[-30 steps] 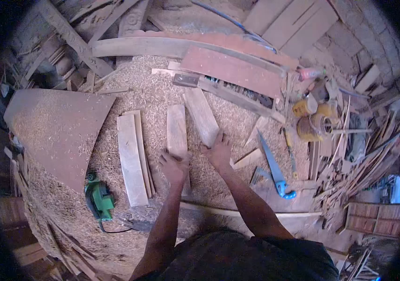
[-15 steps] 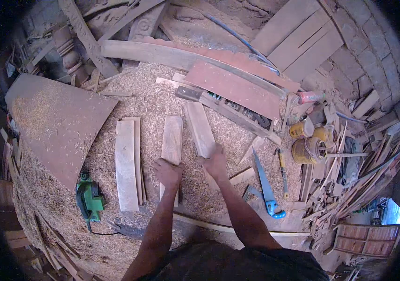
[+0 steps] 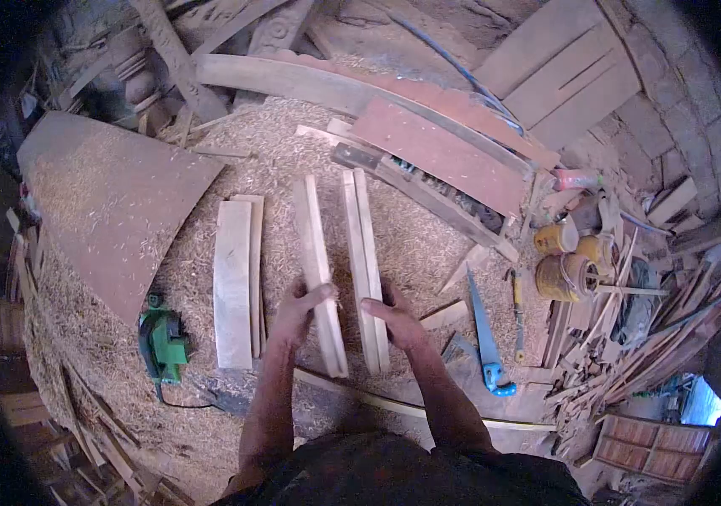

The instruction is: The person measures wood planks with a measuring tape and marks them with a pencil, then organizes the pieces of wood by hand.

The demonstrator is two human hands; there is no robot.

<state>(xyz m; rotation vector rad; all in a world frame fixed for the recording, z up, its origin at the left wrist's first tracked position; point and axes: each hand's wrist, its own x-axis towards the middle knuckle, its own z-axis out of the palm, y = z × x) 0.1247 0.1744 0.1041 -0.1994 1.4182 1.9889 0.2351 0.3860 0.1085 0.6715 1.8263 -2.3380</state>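
Grips both closed: left hand (image 3: 293, 314) on one edge-up board stack (image 3: 314, 244), right hand (image 3: 400, 325) on a second stack (image 3: 364, 253), slightly apart, amid shavings (image 3: 280, 148). I judge the wood stiff, manageable one-handed, hardly fragile; dusty layers could slide. I'd pinch mid-length, across both layers. Farther off: reddish panel (image 3: 436, 152).

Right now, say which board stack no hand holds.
The leftmost stack, flat, nearest the green planer; the left hand holds the middle stack, the right hand the rightmost stack.
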